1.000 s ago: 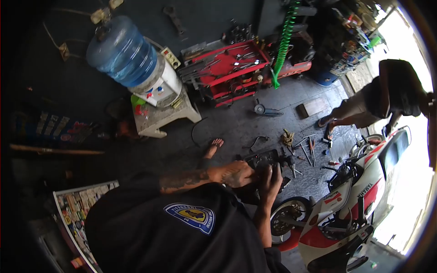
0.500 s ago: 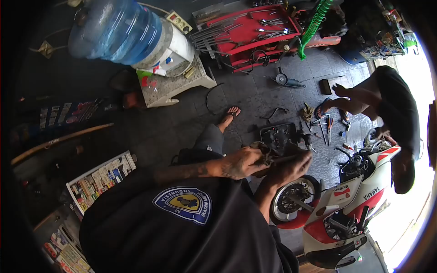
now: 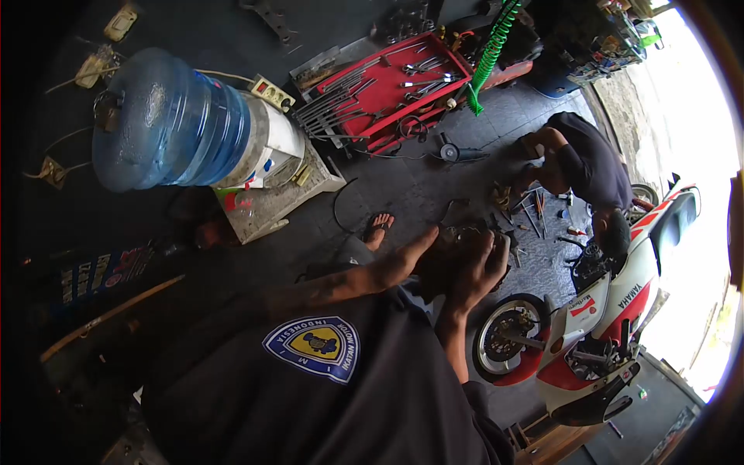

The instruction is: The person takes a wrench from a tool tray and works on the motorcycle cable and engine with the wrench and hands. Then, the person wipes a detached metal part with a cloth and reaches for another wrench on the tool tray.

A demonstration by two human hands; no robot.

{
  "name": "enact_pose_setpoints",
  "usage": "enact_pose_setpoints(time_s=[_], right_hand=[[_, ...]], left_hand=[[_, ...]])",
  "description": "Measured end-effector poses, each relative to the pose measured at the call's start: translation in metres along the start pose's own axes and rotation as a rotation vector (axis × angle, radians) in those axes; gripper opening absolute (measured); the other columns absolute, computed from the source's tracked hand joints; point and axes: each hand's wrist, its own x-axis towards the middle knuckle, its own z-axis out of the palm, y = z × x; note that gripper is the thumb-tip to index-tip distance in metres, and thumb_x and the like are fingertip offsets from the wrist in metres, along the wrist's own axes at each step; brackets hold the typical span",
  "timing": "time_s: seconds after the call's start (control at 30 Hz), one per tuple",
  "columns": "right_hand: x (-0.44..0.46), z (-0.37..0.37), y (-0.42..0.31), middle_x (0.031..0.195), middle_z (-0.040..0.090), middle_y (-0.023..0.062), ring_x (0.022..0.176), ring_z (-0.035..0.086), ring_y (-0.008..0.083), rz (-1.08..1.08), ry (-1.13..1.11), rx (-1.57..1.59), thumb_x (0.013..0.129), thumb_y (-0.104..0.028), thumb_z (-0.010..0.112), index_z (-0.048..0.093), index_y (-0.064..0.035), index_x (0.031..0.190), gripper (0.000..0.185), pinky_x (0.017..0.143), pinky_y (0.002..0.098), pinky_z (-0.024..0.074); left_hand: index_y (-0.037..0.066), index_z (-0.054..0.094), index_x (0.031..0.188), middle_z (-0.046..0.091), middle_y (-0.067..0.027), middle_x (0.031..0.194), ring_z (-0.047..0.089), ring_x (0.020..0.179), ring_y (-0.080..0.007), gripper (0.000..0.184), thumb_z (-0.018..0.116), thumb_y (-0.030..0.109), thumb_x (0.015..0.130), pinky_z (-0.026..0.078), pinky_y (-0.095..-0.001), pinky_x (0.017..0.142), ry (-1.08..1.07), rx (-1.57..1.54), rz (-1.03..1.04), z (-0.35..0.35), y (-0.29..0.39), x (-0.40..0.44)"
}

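Observation:
My left hand (image 3: 397, 263) comes in from the left, its thumb against the near side of a dark part (image 3: 443, 260) in front of my chest. On the other side of that part, my right hand (image 3: 479, 271) has its fingers curled round it. The part's shape is hard to make out against the dark background. Just beyond my hands, hand tools (image 3: 538, 211) and a crumpled cloth (image 3: 502, 195) lie on the floor.
A motorcycle (image 3: 604, 325) stands at the right; another person (image 3: 585, 159) crouches beside it. Farther back are a red tool tray (image 3: 387, 93), an angle grinder (image 3: 459, 153) and a hanging green coiled hose (image 3: 493, 50). A water dispenser (image 3: 271, 143) stands on a stool (image 3: 275, 205).
My left hand's thumb has lifted and my right hand's fingers have curled round the part. The other person has bent down over the tools and motorcycle. The view has shifted.

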Motion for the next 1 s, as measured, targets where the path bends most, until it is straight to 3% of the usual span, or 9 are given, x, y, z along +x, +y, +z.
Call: enact_pose_setpoints(time_s=[0.07, 0.1, 0.13, 0.2, 0.3, 0.43, 0.5, 0.73, 1.0], right_hand=[[0.001, 0.009, 0.001, 0.067, 0.049, 0.0003, 0.059, 0.042, 0.0064, 0.001, 0.022, -0.022, 0.093, -0.01, 0.047, 0.047, -0.0011, 0.077, 0.019, 0.053, 0.022, 0.0356], [0.001, 0.013, 0.0, 0.067, 0.048, 0.0003, 0.059, 0.041, 0.0062, -0.032, -0.045, -0.068, 0.093, -0.009, 0.048, 0.047, -0.0009, 0.077, 0.018, 0.053, 0.0218, 0.0352], [0.0, 0.015, 0.0, 0.067, 0.048, 0.0002, 0.06, 0.041, 0.006, -0.058, -0.113, -0.119, 0.093, -0.009, 0.048, 0.047, -0.0007, 0.076, 0.018, 0.053, 0.0216, 0.0349], [0.007, 0.023, 0.008, 0.066, 0.047, -0.0008, 0.059, 0.041, 0.0056, -0.008, -0.069, -0.014, 0.093, -0.01, 0.048, 0.046, -0.0014, 0.077, 0.018, 0.052, 0.0216, 0.0347], [0.008, 0.027, 0.015, 0.063, 0.043, -0.0043, 0.054, 0.039, 0.0038, 0.108, 0.049, 0.301, 0.096, -0.013, 0.045, 0.045, -0.0047, 0.079, 0.019, 0.048, 0.0206, 0.0325], [0.009, 0.026, 0.007, 0.063, 0.043, -0.004, 0.053, 0.037, 0.0034, 0.066, 0.143, 0.243, 0.097, -0.016, 0.044, 0.044, -0.0057, 0.078, 0.022, 0.048, 0.0196, 0.0311], [0.012, 0.03, 0.003, 0.062, 0.043, -0.0037, 0.053, 0.037, 0.0032, 0.078, 0.246, 0.327, 0.097, -0.019, 0.044, 0.044, -0.0059, 0.078, 0.023, 0.047, 0.0196, 0.0306], [0.007, 0.038, 0.015, 0.063, 0.046, -0.0022, 0.053, 0.039, 0.0035, 0.015, 0.303, 0.338, 0.096, -0.02, 0.046, 0.045, -0.0048, 0.079, 0.022, 0.047, 0.0194, 0.0317], [-0.004, 0.034, 0.011, 0.065, 0.046, -0.0039, 0.059, 0.041, 0.0034, 0.321, -0.179, 0.13, 0.094, -0.02, 0.051, 0.049, -0.0047, 0.078, 0.022, 0.05, 0.0199, 0.0324]], left_hand=[[0.0, 0.044, 0.128, 0.05, -0.0134, 0.126, 0.046, 0.119, -0.0246, 0.038, 0.04, 0.021, 0.096, 0.032, -0.0381, 0.101, -0.318, 1.309, 0.481, -0.025, -0.005, -0.003], [0.0, 0.046, 0.126, 0.05, -0.0133, 0.126, 0.046, 0.12, -0.027, 0.037, 0.044, 0.02, 0.094, 0.029, -0.0407, 0.102, -0.313, 1.894, 0.956, -0.029, -0.004, -0.005], [0.0, 0.046, 0.126, 0.05, -0.0133, 0.126, 0.046, 0.12, -0.027, 0.037, 0.044, 0.02, 0.094, 0.029, -0.0407, 0.102, -0.324, 1.889, 0.953, -0.029, -0.005, -0.003], [-0.001, 0.047, 0.125, 0.058, -0.014, 0.113, 0.055, 0.106, -0.0164, 0.036, 0.042, 0.022, 0.096, 0.042, -0.0291, 0.09, -0.277, 1.01, 0.403, -0.022, 0.002, 0.005], [-0.002, 0.055, 0.114, 0.064, -0.0116, 0.1, 0.06, 0.093, -0.014, 0.032, 0.044, 0.023, 0.096, 0.046, -0.0286, 0.079, -0.182, 0.954, 0.139, -0.01, 0.018, 0.009], [-0.004, 0.059, 0.103, 0.066, -0.0069, 0.087, 0.061, 0.079, -0.0117, 0.032, 0.047, 0.025, 0.095, 0.046, -0.0279, 0.067, -0.078, 1.039, 0.139, 0.002, 0.018, 0.013], [-0.003, 0.061, 0.093, 0.063, -0.0035, 0.076, 0.058, 0.068, -0.0095, 0.037, 0.047, 0.031, 0.095, 0.045, -0.025, 0.06, -0.086, 0.807, 0.364, -0.002, 0.009, 0.025], [0.004, 0.059, 0.081, 0.054, 0.0023, 0.072, 0.048, 0.068, -0.0028, 0.043, 0.04, 0.04, 0.096, 0.039, -0.0215, 0.059, 0.034, 0.308, 0.167, 0.005, 0.019, 0.023], [0.0, 0.056, 0.086, 0.05, 0.004, 0.075, 0.042, 0.068, -0.005, 0.03, 0.045, 0.025, 0.096, 0.037, -0.0208, 0.062, 0.279, 0.71, 0.568, -0.064, 0.048, 0.036]])
